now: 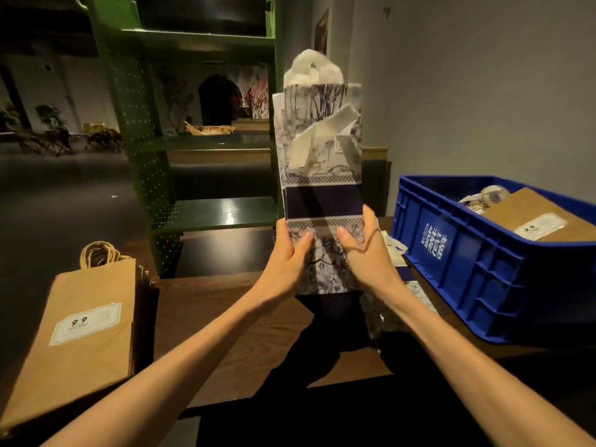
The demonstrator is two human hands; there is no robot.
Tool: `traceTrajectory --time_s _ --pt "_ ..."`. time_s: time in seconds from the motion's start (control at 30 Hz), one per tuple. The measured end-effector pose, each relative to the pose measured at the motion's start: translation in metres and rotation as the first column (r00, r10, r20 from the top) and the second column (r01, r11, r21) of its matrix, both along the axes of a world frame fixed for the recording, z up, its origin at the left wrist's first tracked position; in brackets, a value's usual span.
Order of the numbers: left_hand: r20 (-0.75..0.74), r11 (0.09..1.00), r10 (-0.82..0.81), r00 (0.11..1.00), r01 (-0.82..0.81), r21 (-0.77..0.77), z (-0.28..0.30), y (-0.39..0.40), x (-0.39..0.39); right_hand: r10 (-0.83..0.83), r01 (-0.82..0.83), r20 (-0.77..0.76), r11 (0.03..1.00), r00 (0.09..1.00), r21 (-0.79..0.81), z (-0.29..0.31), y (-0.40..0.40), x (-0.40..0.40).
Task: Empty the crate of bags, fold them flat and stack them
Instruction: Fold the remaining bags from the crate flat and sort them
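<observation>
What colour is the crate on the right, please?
Blue, with white lettering on its side: crate, head view.

Printed bag (322,175) in the fingers (301,243): smooth coated paper, slight sheen, white ribbon handles (314,71) at the far end from the fingers. Kraft bags (77,330) left of the fingers: matt brown paper, twisted paper-cord handles. Crate (464,266) right of the fingers: blue moulded plastic, semi-gloss. Tabletop (225,317) below: dark matt wood grain. Shelving (154,130) beyond: green perforated metal, glossy shelves.
</observation>
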State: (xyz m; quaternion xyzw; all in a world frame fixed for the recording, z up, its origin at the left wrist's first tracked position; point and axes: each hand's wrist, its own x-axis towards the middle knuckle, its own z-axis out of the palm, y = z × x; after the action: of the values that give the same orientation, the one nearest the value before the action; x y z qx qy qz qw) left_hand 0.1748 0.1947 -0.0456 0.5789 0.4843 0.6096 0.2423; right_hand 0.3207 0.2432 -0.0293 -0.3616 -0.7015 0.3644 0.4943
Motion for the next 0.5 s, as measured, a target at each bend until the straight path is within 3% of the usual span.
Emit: traceTrajectory --time_s 0.1,0.2,0.4,0.5 --pt "-0.022 0.999 -0.037 0.999 0.037 -0.008 0.027 0.028 0.021 -0.052 0.05 0.042 0.998 0.998 0.041 0.035 0.021 0.025" --pt "-0.042 0.991 -0.062 0.997 0.057 -0.122 0.041 0.055 0.041 -0.151 0.146 0.114 0.988 0.982 0.051 0.047 0.044 0.053" --pt "-0.099 0.971 -0.042 0.994 0.018 -0.236 0.024 0.077 0.075 -0.161 0.2 0.189 0.956 0.969 -0.213 0.027 0.062 0.101" --pt "-0.243 0.914 -0.105 0.964 -0.003 -0.406 -0.012 0.084 0.083 -0.122 0.275 0.395 0.893 0.91 -0.357 -0.009 0.059 0.112"
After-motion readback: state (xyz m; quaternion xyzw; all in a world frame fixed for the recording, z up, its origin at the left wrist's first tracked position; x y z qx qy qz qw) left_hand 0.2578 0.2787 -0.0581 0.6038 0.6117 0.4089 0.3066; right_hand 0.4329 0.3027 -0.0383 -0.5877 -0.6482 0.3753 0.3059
